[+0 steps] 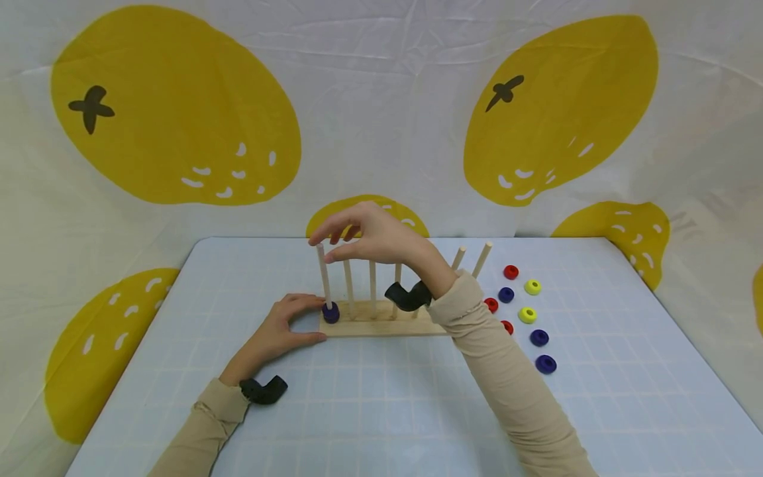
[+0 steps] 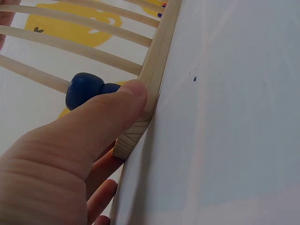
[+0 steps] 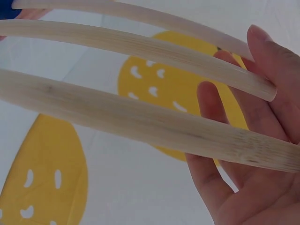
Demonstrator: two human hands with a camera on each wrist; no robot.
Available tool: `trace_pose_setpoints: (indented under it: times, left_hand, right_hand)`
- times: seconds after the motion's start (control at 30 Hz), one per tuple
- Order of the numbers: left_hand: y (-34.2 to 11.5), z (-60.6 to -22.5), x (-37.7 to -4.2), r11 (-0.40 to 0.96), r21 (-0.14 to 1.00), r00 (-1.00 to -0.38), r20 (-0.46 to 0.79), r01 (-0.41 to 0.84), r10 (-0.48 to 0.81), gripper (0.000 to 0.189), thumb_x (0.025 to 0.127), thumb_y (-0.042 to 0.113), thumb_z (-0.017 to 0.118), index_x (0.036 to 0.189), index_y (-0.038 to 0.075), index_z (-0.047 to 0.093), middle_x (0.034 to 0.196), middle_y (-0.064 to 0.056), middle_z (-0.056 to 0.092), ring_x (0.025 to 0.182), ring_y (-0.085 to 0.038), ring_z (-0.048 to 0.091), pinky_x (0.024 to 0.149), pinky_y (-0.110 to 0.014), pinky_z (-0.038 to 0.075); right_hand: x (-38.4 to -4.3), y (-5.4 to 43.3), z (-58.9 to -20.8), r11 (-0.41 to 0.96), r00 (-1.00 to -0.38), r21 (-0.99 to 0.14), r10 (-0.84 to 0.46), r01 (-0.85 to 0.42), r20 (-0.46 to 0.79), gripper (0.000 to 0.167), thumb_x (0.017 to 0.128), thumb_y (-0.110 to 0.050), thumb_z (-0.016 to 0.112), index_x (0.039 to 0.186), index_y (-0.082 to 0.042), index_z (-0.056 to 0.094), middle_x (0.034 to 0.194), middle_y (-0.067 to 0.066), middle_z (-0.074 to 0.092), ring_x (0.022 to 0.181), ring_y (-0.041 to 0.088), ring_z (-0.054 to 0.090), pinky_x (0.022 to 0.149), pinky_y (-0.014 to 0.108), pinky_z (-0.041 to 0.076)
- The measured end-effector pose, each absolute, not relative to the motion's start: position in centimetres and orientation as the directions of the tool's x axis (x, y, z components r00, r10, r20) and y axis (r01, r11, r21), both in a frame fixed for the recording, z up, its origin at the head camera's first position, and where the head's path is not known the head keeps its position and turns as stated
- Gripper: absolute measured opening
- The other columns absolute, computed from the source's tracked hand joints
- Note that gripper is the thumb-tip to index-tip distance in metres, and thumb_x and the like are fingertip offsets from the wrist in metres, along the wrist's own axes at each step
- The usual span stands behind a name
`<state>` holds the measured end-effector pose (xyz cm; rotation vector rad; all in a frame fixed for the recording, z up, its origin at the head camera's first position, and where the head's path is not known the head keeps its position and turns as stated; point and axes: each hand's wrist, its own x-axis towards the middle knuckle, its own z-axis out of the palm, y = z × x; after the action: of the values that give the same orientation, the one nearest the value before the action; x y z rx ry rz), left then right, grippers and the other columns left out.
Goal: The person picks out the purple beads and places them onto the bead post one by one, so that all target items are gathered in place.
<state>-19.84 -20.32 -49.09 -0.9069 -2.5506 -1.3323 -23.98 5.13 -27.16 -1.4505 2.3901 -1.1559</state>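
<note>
A wooden peg board [image 1: 381, 327] with a row of upright pegs stands on the table. My left hand [image 1: 279, 331] grips its left end, thumb [image 2: 133, 91] on the front edge and fingers behind. Dark blue rings [image 1: 330, 313] sit at the foot of the leftmost peg [image 1: 324, 278]; the left wrist view shows two blue rounded shapes [image 2: 84, 91] there. Around the top of that peg is my right hand [image 1: 375, 233], fingers spread apart from the thumb, no ring between them. In the right wrist view a nearer peg [image 3: 154, 124] passes before the right hand [image 3: 262, 117].
Right of the board lie loose red rings [image 1: 510, 272], yellow rings [image 1: 533, 287] and blue rings [image 1: 545, 364]; my right forearm [image 1: 507, 371] partly covers the board and a red ring. Behind the table [image 1: 381, 411] hangs a lemon-patterned cloth [image 1: 381, 99].
</note>
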Motion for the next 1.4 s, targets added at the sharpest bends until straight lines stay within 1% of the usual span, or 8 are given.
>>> trace_pose_setpoints:
  times: [0.1,0.23,0.37,0.57,0.8,1.07,1.3,1.4]
  left_hand:
    - [-19.9,-48.4,-19.5,0.426,0.702,-0.807,0.383,0.57,0.449,0.061,0.07,0.005,0.09,0.125,0.002,0.065,0.127,-0.015,0.063,0.119,-0.036,0.05,0.097,-0.056,0.039]
    - [-19.4,-46.8,-18.6,0.415,0.702,-0.801,0.393,0.578,0.451,0.058,0.069,0.001,0.088,0.122,-0.002,0.065,0.124,-0.019,0.064,0.116,-0.038,0.051,0.095,-0.057,0.04]
    - [-19.2,-45.7,-18.0,0.42,0.7,-0.802,0.39,0.577,0.451,0.056,0.069,0.001,0.088,0.121,-0.002,0.066,0.123,-0.019,0.064,0.114,-0.038,0.052,0.094,-0.057,0.041]
    - [-19.2,-45.7,-18.0,0.413,0.723,-0.814,0.365,0.554,0.452,0.058,0.071,0.003,0.088,0.124,-0.001,0.065,0.126,-0.019,0.063,0.118,-0.039,0.05,0.097,-0.06,0.039]
    - [-19.1,-46.0,-18.2,0.411,0.728,-0.818,0.364,0.548,0.446,0.059,0.069,0.001,0.089,0.123,-0.001,0.065,0.126,-0.02,0.063,0.118,-0.04,0.05,0.098,-0.06,0.038]
    - [-19.2,-45.6,-18.0,0.422,0.71,-0.81,0.375,0.564,0.451,0.059,0.069,0.001,0.089,0.123,-0.002,0.066,0.125,-0.02,0.063,0.117,-0.04,0.051,0.097,-0.057,0.04]
    - [-19.8,-48.2,-19.2,0.44,0.711,-0.822,0.362,0.549,0.441,0.063,0.068,0.003,0.09,0.125,-0.001,0.065,0.129,-0.019,0.062,0.12,-0.039,0.049,0.099,-0.06,0.037]
    - [-20.1,-49.0,-19.7,0.435,0.714,-0.821,0.363,0.548,0.44,0.065,0.068,0.007,0.091,0.126,0.003,0.065,0.13,-0.015,0.062,0.122,-0.036,0.049,0.1,-0.06,0.037]
  right_hand:
    - [-24.1,5.2,-27.2,0.24,-0.532,-0.664,-0.8,-0.708,0.278,0.025,0.089,-0.014,0.076,0.114,-0.013,0.074,0.112,-0.006,0.071,0.097,0.009,0.061,0.089,0.028,0.05]
    - [-24.2,5.4,-27.1,0.168,-0.521,-0.707,-0.793,-0.687,0.318,0.024,0.09,-0.013,0.075,0.114,-0.01,0.074,0.113,-0.003,0.071,0.099,0.013,0.062,0.091,0.03,0.051]
    - [-24.2,5.6,-26.8,0.104,-0.512,-0.727,-0.776,-0.679,0.367,0.022,0.091,-0.014,0.074,0.113,-0.009,0.075,0.113,-0.003,0.071,0.1,0.017,0.064,0.091,0.032,0.051]
    - [-23.8,6.2,-26.0,0.081,-0.522,-0.727,-0.75,-0.682,0.406,0.019,0.091,-0.012,0.073,0.11,-0.009,0.076,0.112,-0.004,0.072,0.099,0.013,0.065,0.09,0.033,0.051]
    - [-23.1,7.4,-24.9,0.109,-0.535,-0.701,-0.73,-0.705,0.424,0.02,0.091,-0.009,0.073,0.11,-0.007,0.075,0.11,-0.002,0.073,0.104,0.009,0.063,0.093,0.034,0.049]
    - [-22.3,9.8,-24.6,0.116,-0.555,-0.68,-0.683,-0.724,0.475,0.023,0.09,-0.006,0.073,0.113,-0.009,0.074,0.113,-0.003,0.072,0.105,0.012,0.063,0.094,0.036,0.048]
    - [-21.3,12.0,-24.1,0.177,-0.622,-0.677,-0.605,-0.714,0.497,0.025,0.09,-0.005,0.073,0.114,-0.012,0.075,0.114,-0.004,0.071,0.103,0.017,0.061,0.093,0.037,0.048]
    - [-20.9,12.8,-23.8,0.174,-0.628,-0.67,-0.574,-0.721,0.527,0.024,0.09,-0.003,0.072,0.113,-0.01,0.075,0.113,-0.002,0.071,0.104,0.018,0.061,0.094,0.038,0.048]
